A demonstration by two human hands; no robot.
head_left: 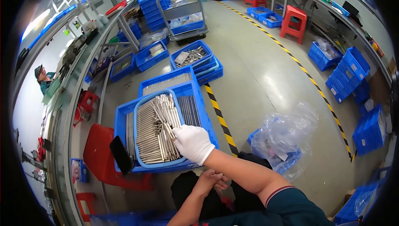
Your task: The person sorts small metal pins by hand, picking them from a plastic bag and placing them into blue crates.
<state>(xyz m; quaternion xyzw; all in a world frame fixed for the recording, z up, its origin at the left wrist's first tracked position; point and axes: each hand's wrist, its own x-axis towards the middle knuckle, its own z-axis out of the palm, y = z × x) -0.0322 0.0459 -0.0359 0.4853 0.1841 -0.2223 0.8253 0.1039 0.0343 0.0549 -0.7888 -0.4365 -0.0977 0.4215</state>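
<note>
Metal rods in blue tray; gloved right hand fingers clamped on them; left hand bare, fingers loosely curled

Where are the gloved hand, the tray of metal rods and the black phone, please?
gloved right hand (192, 143): head view, back of the glove.
tray of metal rods (140, 101): head view, blue rim.
black phone (121, 155): head view, screen middle.
</note>
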